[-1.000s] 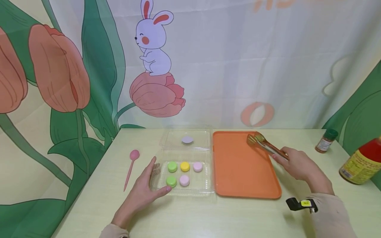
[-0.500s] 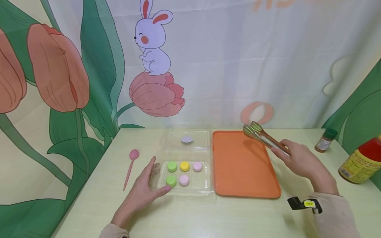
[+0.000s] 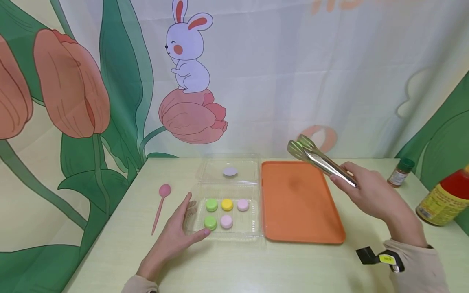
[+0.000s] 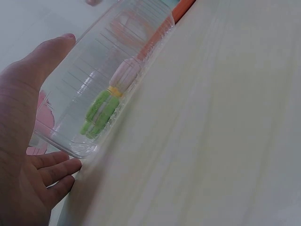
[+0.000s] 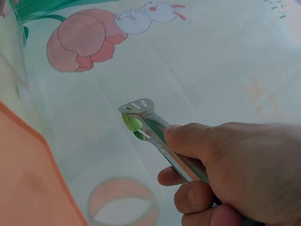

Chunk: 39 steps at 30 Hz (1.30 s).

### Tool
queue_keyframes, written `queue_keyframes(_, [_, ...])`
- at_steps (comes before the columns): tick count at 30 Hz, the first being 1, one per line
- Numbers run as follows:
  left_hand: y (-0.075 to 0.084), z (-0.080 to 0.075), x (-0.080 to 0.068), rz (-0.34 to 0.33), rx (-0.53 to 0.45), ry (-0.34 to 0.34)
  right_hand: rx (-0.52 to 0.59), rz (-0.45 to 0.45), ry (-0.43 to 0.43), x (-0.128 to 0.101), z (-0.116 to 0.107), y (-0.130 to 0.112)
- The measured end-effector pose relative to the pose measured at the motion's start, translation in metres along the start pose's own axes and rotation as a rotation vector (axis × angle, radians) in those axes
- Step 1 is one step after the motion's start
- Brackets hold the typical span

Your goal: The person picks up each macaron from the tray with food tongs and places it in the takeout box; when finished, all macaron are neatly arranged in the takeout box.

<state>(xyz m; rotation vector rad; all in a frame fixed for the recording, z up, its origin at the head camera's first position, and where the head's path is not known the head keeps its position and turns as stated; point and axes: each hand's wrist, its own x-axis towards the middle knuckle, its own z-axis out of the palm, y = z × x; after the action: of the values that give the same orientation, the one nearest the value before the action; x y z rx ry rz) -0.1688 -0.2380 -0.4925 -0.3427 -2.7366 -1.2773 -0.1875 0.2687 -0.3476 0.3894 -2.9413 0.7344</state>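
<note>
My right hand [image 3: 373,195] grips metal tongs [image 3: 327,165] by their handle end. Between the slotted tips is a green macaron [image 5: 133,121], raised above the back of the orange tray [image 3: 300,207]. My left hand [image 3: 176,234] rests at the left front corner of a clear plastic box [image 3: 258,217], thumb and fingers spread around that corner. Inside the box are two green macarons [image 3: 211,204], a yellow macaron [image 3: 227,204] and two pale pink macarons [image 3: 243,204]. The box's lid [image 3: 210,171] lies folded back behind it.
A pink spoon [image 3: 165,190] lies left of my left hand. At the right stand a small jar with a green cap [image 3: 402,173] and a larger yellow-labelled bottle [image 3: 443,203]. Behind the table [image 3: 256,268] hangs a printed curtain [image 3: 275,81].
The tongs have risen off the orange tray and shifted left, carrying the green macaron. My right hand has turned slightly; the left hand has stayed at the box.
</note>
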Motion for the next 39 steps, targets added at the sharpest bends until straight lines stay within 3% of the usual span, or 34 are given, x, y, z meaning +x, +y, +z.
queue_keyframes(15, [0.0, -0.001, -0.001, -0.001, 0.003, 0.005, 0.044, -0.11, 0.006, -0.019, -0.013, -0.052])
queue_keyframes(27, [0.001, 0.0, -0.001, -0.013, 0.013, 0.005, 0.143, -0.225, -0.152, -0.014, 0.009, -0.07])
queue_keyframes(39, [0.002, -0.001, -0.001, -0.006, 0.028, 0.004, 0.11, -0.241, -0.287, -0.012, 0.03, -0.081])
